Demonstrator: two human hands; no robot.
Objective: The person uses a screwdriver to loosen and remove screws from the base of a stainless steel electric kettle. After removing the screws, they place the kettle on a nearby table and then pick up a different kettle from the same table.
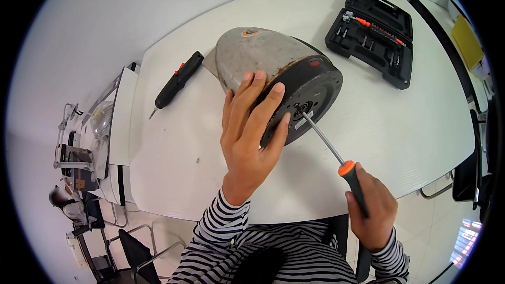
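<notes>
A worn grey rounded housing with a round black base (263, 52) lies on its side on the white table, its base turned toward me. My left hand (250, 126) presses against the base's rim and the housing's side, fingers spread and steadying it. My right hand (373, 208) grips the black and orange handle of a screwdriver (329, 144). Its long metal shaft slants up to the left, and the tip meets the base near the central round fitting (302, 110). Whether the tip sits in a screw is too small to tell.
On the left of the table lies a black cordless screwdriver (178, 81) with a red switch. An open black tool case (371, 37) with bits and an orange-handled tool stands at the back right. Chairs (138, 255) and a seated person (73, 206) are at the far left.
</notes>
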